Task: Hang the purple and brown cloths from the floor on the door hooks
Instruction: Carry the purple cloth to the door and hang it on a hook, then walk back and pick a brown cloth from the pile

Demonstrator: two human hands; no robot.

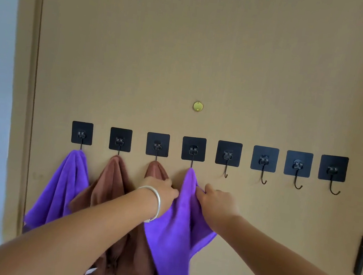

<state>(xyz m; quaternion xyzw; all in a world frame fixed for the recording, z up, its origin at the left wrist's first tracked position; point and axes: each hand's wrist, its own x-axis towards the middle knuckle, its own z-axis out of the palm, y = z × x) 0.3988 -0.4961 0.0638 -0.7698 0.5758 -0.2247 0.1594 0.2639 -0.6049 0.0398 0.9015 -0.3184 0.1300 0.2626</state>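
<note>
Eight black adhesive hooks are fixed in a horizontal row across the tan door (210, 49). The four on the left are occupied: a purple cloth (61, 186) on the first hook (82, 133), a brown cloth (110, 183) on the second hook (120, 140), another brown cloth (155, 171) on the third hook (157, 144), and a second purple cloth (176, 240) on the fourth hook (193, 149). The four hooks to the right carry nothing. The second purple cloth hangs with its long axis vertical, its top gathered to a point directly under the fourth hook and its folds spreading downward. The left hand (159, 190), with a silver bangle (154, 203) at the wrist, is closed on the left edge of this cloth just below the hook. The right hand (218, 200) pinches the right edge at about the same height. Both hands are therefore in contact with the cloth, one on each side of its vertical axis, and neither is clearly nearer to the hook. The cloth appears to be seated on the hook already, so the step in hand is judged to be a final adjustment before release. The floor is out of view, so whether further cloths are left to hang cannot be determined. The nearest free hook (228, 154) lies immediately to the right, closer to the right hand.
</note>
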